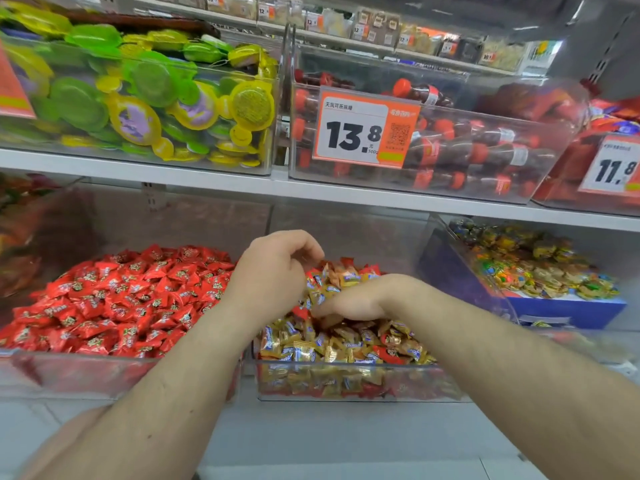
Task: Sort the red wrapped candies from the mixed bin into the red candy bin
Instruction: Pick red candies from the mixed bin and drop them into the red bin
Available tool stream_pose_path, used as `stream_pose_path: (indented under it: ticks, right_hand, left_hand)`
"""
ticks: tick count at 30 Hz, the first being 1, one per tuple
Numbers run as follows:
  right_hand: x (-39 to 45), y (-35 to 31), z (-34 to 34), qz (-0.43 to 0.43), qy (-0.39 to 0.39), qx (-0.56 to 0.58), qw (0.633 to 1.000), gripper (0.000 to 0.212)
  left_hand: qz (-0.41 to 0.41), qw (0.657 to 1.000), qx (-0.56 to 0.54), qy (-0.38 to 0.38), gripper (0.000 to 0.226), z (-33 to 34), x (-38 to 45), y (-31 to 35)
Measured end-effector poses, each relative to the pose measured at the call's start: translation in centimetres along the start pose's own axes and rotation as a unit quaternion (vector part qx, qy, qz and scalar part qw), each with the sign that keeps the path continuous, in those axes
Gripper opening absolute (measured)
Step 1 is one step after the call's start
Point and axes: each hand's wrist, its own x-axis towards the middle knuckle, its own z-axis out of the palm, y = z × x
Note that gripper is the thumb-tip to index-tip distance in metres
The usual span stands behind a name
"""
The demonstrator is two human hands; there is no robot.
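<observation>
Step in hand: picking reds out of the mixed bin [346,379], clear tub at 6 o'clock on the lower shelf [207,181], mostly gold wrappers with red wrapped candies [389,355] scattered through. Red candy bin [79,372] touches it at its 9 o'clock, already heaped. To do it well: go for reds lying on top, pinch by the wrapper twist, check no gold piece rides along, carry low over the shared wall. Right hand [349,303] is palm down in the pile, wrist bent, fingers buried under candies; cannot tell if it grips anything. Left hand [277,268] hovers over the bin's 10 o'clock corner, wrist cocked, fingers loosely curled down, nothing visible in them, reads as open. Both forearms reach in from 6 o'clock.
</observation>
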Motion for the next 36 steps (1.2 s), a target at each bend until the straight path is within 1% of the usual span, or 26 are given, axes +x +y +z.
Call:
stream_pose_path:
  ticks: [1, 3, 4, 6, 7, 8, 9, 10, 11, 12, 13, 14, 15, 17, 18, 20, 22, 24, 26, 29, 33, 36]
  right_hand:
    - [0.4, 0.5, -0.3, 0.017, 0.018, 0.008, 1.0, 0.065]
    - [1.3, 1.5, -1.1, 0.051, 0.08, 0.017, 0.995, 0.078]
    - [1.6, 2.1, -1.6, 0.062, 0.109, 0.004, 0.992, 0.08]
    - [1.3, 3.0, -2.7, 0.063, 0.147, -0.052, 0.986, 0.071]
    - [0.7, 3.3, -3.1, 0.048, 0.163, -0.098, 0.981, 0.065]
    - [0.0, 3.6, -3.4, 0.019, 0.199, -0.16, 0.967, 0.06]
    - [-0.5, 3.6, -3.6, -0.021, 0.258, -0.227, 0.939, 0.058]
    - [-0.8, 3.4, -3.4, -0.075, 0.32, -0.28, 0.902, 0.057]
    - [-0.7, 2.9, -2.9, -0.152, 0.362, -0.32, 0.862, 0.056]
    - [-0.5, 2.3, -2.1, -0.243, 0.372, -0.35, 0.825, 0.057]
    - [0.0, 1.5, -1.2, -0.317, 0.354, -0.374, 0.797, 0.059]
    - [0.6, 0.8, -0.4, -0.374, 0.329, -0.385, 0.777, 0.06]
    - [1.2, 0.0, 0.3, -0.413, 0.304, -0.382, 0.769, 0.061]
    - [2.9, -0.8, 1.1, -0.438, 0.258, -0.379, 0.773, 0.062]
    - [3.8, -1.0, 1.3, -0.429, 0.236, -0.393, 0.779, 0.065]
    - [5.0, -1.0, 1.6, -0.369, 0.197, -0.455, 0.786, 0.075]
    - [5.7, -0.6, 1.2, -0.322, 0.189, -0.502, 0.78, 0.079]
    - [5.2, -0.4, 0.3, -0.277, 0.196, -0.532, 0.776, 0.074]
    - [4.7, 0.6, -1.0, -0.219, 0.19, -0.547, 0.785, 0.066]
    - [4.2, 2.9, -2.8, -0.14, 0.187, -0.542, 0.807, 0.066]
    - [3.5, 5.6, -4.7, -0.07, 0.193, -0.483, 0.851, 0.057]
    - [2.3, 6.5, -5.2, -0.009, 0.197, -0.464, 0.864, 0.059]
  left_hand:
    - [-0.003, 1.0, 0.004, -0.004, 0.051, -0.1, 0.0, -0.2]
    - [-0.007, 1.0, 0.018, -0.008, 0.053, -0.4, 0.0, -0.5]
    - [-0.008, 1.0, 0.026, -0.009, 0.053, -0.6, 0.0, -0.8]
    - [-0.012, 0.999, 0.039, -0.011, 0.053, -0.7, 0.0, -1.4]
    - [-0.013, 0.999, 0.044, -0.01, 0.052, -0.7, -0.1, -1.7]
    - [-0.01, 0.999, 0.046, -0.006, 0.05, -0.6, -0.1, -1.9]
    - [-0.004, 0.999, 0.044, 0.003, 0.048, -0.5, -0.3, -2.2]
    - [0.003, 0.999, 0.037, 0.015, 0.046, -0.4, -0.4, -2.4]
    - [0.005, 0.999, 0.024, 0.029, 0.045, -0.2, -0.5, -2.5]
    - [0.001, 0.999, 0.006, 0.043, 0.045, -0.1, -0.6, -2.6]
    - [-0.008, 0.998, -0.012, 0.057, 0.046, 0.0, -0.6, -2.7]
    - [-0.021, 0.997, -0.028, 0.071, 0.048, 0.0, -0.6, -2.7]
    - [-0.033, 0.996, -0.038, 0.08, 0.05, 0.1, -0.6, -2.7]
    - [-0.041, 0.994, -0.047, 0.088, 0.054, 0.2, -0.7, -2.8]
    - [-0.04, 0.994, -0.044, 0.088, 0.055, 0.2, -0.7, -2.9]
    - [-0.034, 0.996, -0.031, 0.081, 0.056, 0.3, -0.8, -3.2]
    - [-0.015, 0.997, -0.004, 0.073, 0.052, 0.3, -0.8, -3.3]
    - [0.003, 0.998, 0.021, 0.066, 0.046, 0.2, -0.8, -3.3]
    - [0.002, 0.998, 0.035, 0.053, 0.042, 0.1, -0.9, -3.1]
    - [-0.019, 0.998, 0.054, 0.033, 0.041, 0.0, -1.1, -3.0]
    - [-0.031, 0.996, 0.084, -0.008, 0.041, -0.3, -0.9, -2.3]
    - [-0.012, 0.99, 0.13, -0.059, 0.035, -0.4, -0.6, -2.0]
